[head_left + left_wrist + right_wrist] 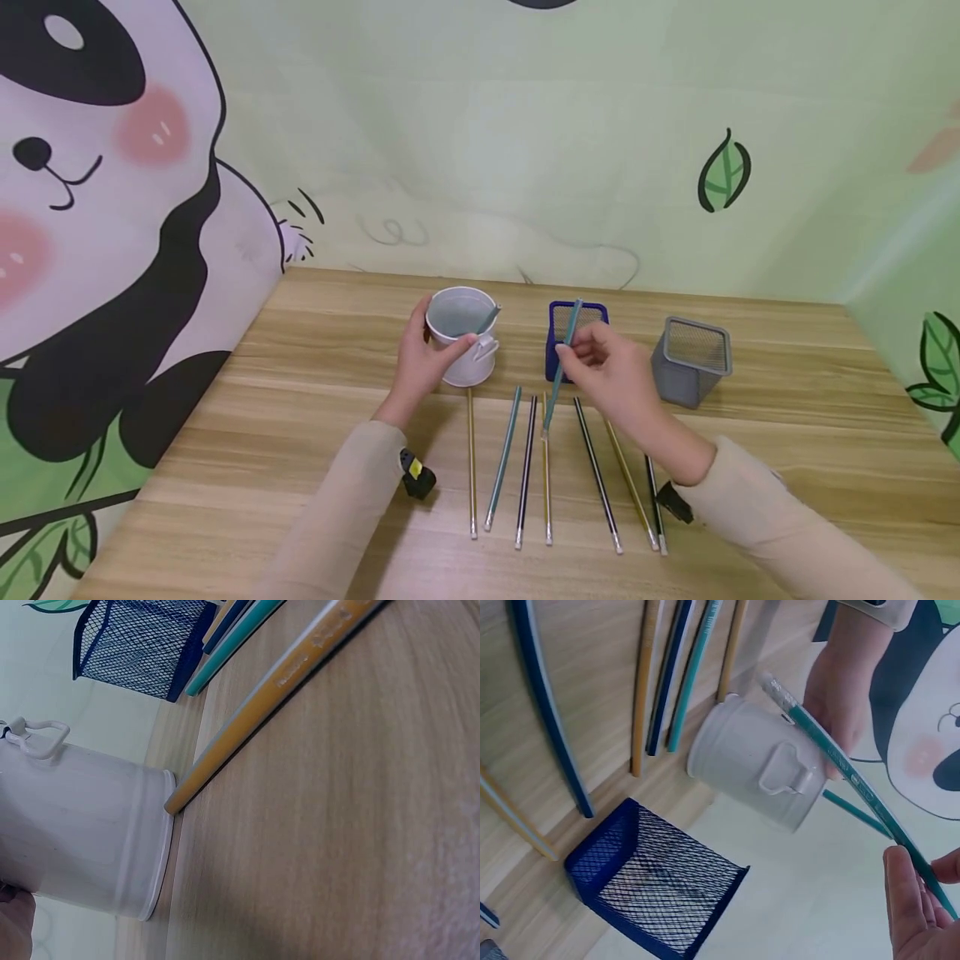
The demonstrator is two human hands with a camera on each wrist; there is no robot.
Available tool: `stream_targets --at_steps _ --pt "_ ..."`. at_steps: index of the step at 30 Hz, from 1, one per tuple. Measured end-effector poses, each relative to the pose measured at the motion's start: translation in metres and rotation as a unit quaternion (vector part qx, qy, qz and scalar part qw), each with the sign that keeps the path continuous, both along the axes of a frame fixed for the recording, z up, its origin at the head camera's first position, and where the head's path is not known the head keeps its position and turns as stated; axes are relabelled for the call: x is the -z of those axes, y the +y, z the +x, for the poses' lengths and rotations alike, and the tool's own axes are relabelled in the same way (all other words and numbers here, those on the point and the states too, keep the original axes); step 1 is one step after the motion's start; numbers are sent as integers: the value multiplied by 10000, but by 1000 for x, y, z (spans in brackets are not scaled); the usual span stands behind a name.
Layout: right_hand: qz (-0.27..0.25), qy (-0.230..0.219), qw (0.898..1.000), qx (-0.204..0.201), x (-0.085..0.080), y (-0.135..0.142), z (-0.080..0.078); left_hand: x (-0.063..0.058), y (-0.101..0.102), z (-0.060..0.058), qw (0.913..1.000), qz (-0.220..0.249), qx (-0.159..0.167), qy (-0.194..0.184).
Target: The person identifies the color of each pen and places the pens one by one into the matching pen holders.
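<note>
A white metal pail (459,372) stands on the table, and my left hand (422,354) grips it from the left, thumb across its front near the rim. One green pencil (490,318) leans inside the pail, its end sticking out over the right rim. Between thumb and fingers, my right hand (617,367) pinches another green pencil (840,759), eraser end down. That pencil is tilted in the air in front of the blue mesh pen holder (556,323). In the right wrist view the pail's small handle (784,771) faces the camera.
Several pencils lie in a loose row in front: a yellow pencil (472,467), a green pencil (503,458), a dark pencil (597,479) and more. A grey mesh pen holder (678,377) stands to the right. Behind the table (300,375) rises a wall with a panda print (172,283).
</note>
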State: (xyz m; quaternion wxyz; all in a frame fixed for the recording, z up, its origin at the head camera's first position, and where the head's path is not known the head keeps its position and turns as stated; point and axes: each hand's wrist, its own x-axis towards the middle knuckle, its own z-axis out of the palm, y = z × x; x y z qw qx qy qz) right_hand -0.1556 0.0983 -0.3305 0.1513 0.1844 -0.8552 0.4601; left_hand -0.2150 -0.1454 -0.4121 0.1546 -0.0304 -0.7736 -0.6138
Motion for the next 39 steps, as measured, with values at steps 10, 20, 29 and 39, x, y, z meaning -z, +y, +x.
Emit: stream_targets --at_steps 10,20,29,39 --pt "-451 857 9950 -238 -5 -4 -4 0 -1 0 9999 -125 -52 -49" --pt "-1030 1621 9811 -237 -10 -13 -15 1 -2 0 9998 -117 -102 -82" --pt "-1516 1898 9700 -47 -8 -19 -29 3 -3 -1 9991 -406 -129 51" --pt "-1993 1770 9636 -195 -3 -23 -39 -3 -2 2 9992 -379 -54 117"
